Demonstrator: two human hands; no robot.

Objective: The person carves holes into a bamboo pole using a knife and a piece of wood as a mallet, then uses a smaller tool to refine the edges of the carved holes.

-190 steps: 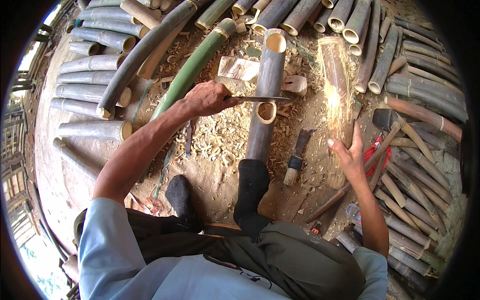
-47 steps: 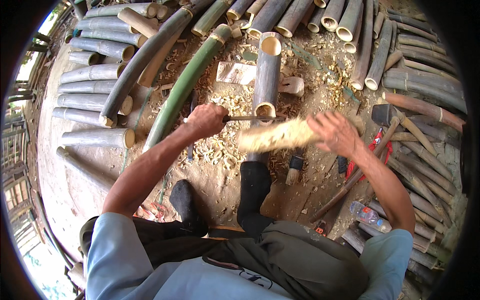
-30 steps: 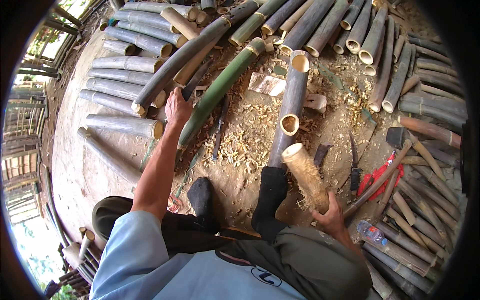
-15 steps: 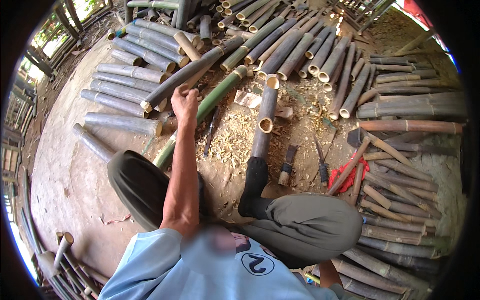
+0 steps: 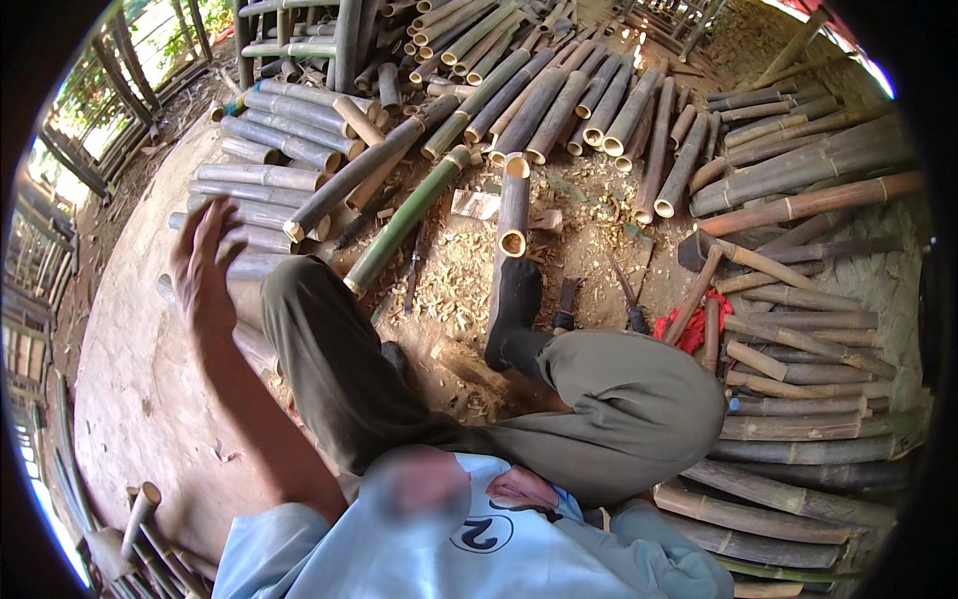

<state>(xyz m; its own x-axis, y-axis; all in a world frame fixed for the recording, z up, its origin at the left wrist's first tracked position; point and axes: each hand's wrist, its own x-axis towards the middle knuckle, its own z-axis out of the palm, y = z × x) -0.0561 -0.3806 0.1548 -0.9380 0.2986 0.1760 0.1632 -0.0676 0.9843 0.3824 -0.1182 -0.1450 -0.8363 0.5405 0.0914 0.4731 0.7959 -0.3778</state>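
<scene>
Left hand (image 5: 205, 265) raised at approx 9 o'clock of the view, fingers spread apart, palm open, holding nothing. It hangs over the grey bamboo poles (image 5: 254, 180) laid side by side on the dirt floor (image 5: 150, 399); can't tell if it touches any, looks apart from them. Left forearm runs down to the light blue shirt (image 5: 469, 544) at 6 o'clock. Right hand not in view, so its grip can't be told.

Person sits w/ both legs in olive-grey trousers (image 5: 609, 409), knees bent; left knee at approx 8 o'clock of centre, right knee at 4 o'clock. Dark-socked foot (image 5: 514, 319) near centre, its toe end just below a short cut bamboo section (image 5: 513, 205) that points to 12 o'clock, hollow end facing the camera.

Green bamboo pole (image 5: 404, 222) lies diagonal, from near the left knee up toward 1 o'clock, just beside the short section. Pale wood shavings (image 5: 454, 285) spread on the floor btw the green pole and the foot. Dark-handled blade tool (image 5: 414, 275) lies in the shavings, near the green pole. Two more dark tools (image 5: 599, 295) lie right of the foot, approx 2 o'clock from centre. Red cloth (image 5: 694, 324) at 3 o'clock, touching a hammer-like tool w/ wooden handle (image 5: 704, 275). Stacks of brown bamboo lengths (image 5: 798, 349) fill the 3 to 5 o'clock side; more grey poles fan out at 12 o'clock.
</scene>
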